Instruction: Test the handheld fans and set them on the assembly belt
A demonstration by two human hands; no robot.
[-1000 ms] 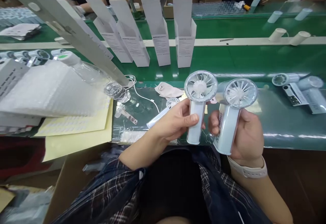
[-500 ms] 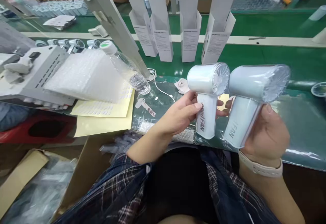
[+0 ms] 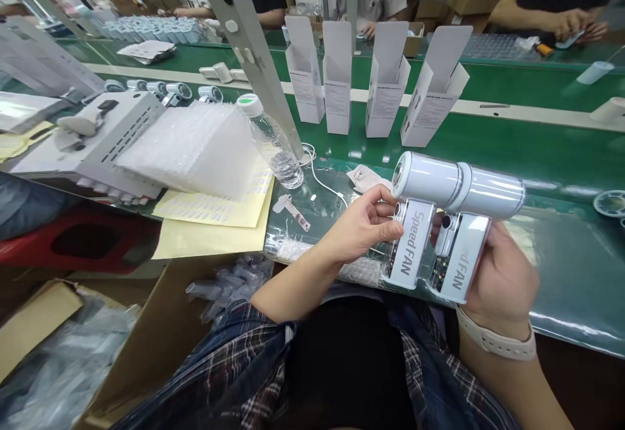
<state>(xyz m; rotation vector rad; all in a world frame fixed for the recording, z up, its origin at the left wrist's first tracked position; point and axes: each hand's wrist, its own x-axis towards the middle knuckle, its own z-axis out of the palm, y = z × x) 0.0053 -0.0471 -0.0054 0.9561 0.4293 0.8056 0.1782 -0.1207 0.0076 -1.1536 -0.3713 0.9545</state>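
Observation:
Two pale blue handheld fans are held up side by side over the bench, their round heads touching. My left hand (image 3: pixel 368 225) pinches the left handheld fan (image 3: pixel 415 241) by its handle, thumb in front. Around the handle of the right handheld fan (image 3: pixel 476 254) my right hand (image 3: pixel 510 267) is wrapped from behind; some of its fingers are hidden. Both handles carry "Speed FAN" lettering, partly covered on the right one. Behind the fans, a white crumpled packet (image 3: pixel 367 178) lies on the bench.
Several open white boxes (image 3: pixel 336 104) stand upright at the back. To the left are a water bottle (image 3: pixel 278 150), bubble-wrap sheets (image 3: pixel 190 146), yellow sticker sheets (image 3: pixel 215 234) and a metal post (image 3: pixel 263 71). A cardboard box (image 3: pixel 161 326) with plastic bags sits below. Co-workers work across the line.
Both fans have been turned in my hands, so their heads now point the other way and the handle sides show. The camera view has shifted slightly.

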